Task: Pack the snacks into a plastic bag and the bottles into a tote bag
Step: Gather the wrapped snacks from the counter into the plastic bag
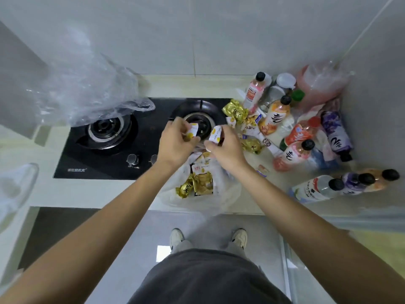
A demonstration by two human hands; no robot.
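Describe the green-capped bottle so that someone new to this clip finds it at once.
Start at the black gas stove and go right to the cluster of bottles in the counter's back corner. Just in front of the big pink jug stands the green-capped bottle; every drink bottle around it has a black cap.

Kitchen corner, seen from above. Back wall [197, 36] in large pale grey tiles, one vertical grout line visible; right wall [377, 106] meets it at the corner. Pale greenish stone countertop [98, 191] runs along the back wall. Black glass two-burner gas hob [105, 159] set into it, two knobs at its front edge. Grey panel [15, 80] at upper left, possibly a range hood side; view too distorted to tell. Floor [135, 249] in glossy grey tile with a bright square reflection. Light even and soft.
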